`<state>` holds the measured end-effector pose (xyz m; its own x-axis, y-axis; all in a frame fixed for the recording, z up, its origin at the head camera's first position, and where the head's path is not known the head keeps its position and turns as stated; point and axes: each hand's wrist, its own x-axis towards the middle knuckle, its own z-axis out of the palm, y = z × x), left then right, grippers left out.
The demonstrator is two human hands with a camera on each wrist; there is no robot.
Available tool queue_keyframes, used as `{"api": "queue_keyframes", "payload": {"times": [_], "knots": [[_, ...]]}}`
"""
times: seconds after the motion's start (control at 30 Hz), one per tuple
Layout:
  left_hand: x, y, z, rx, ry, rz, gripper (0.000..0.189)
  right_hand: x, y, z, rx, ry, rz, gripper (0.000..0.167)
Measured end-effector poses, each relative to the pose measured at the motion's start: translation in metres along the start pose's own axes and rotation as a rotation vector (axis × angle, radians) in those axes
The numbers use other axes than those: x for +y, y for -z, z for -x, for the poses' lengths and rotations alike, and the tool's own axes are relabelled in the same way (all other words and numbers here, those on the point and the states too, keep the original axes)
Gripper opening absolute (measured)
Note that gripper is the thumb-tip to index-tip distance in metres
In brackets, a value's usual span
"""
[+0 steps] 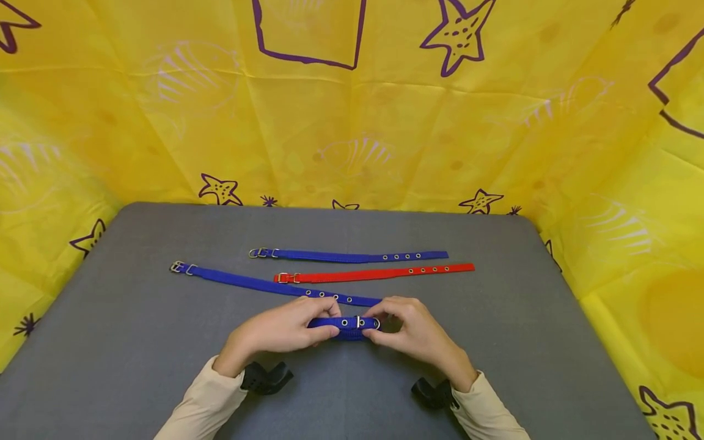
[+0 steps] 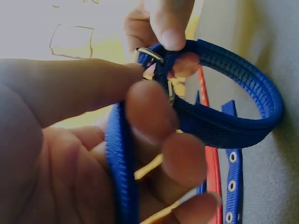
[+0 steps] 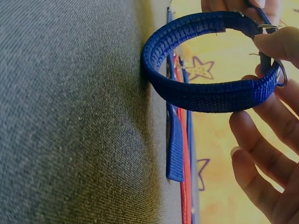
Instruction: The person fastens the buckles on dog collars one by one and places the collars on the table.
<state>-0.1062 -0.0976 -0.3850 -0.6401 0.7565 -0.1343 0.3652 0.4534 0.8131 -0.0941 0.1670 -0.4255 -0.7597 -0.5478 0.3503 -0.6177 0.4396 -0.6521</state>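
Note:
A blue webbing collar (image 1: 351, 335), bent into a loop, is held between both hands above the front of the table. My left hand (image 1: 286, 324) pinches the strap's free end between thumb and fingers on the left. On the other side my right hand (image 1: 412, 333) grips the collar by its buckle end, near the metal D-ring (image 1: 377, 324). The strap passes through the metal buckle (image 1: 359, 322), with an eyelet on either side of it. In the right wrist view the padded loop (image 3: 201, 98) hangs round and open, its lower edge near the table.
Beyond the hands lie three flat collars: a long blue one (image 1: 236, 280), a red one (image 1: 352, 275) and another blue one (image 1: 330, 256). All have buckles at the left and eyelets toward the right. The grey table (image 1: 110, 318) meets yellow patterned cloth (image 1: 352, 122) behind.

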Motion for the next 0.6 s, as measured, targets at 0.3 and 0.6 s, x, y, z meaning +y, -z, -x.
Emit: {"api": "queue_keyframes", "payload": {"times": [0.3, 0.6], "knots": [[0.0001, 0.0005, -0.0001, -0.021, 0.016, -0.040, 0.012, 0.0018, -0.0019, -0.0010, 0.024, 0.063, 0.009, 0.018], [0.0006, -0.0005, -0.0015, -0.008, 0.020, -0.002, 0.005, 0.0009, -0.0028, -0.0012, 0.017, 0.050, -0.002, 0.017]]}}
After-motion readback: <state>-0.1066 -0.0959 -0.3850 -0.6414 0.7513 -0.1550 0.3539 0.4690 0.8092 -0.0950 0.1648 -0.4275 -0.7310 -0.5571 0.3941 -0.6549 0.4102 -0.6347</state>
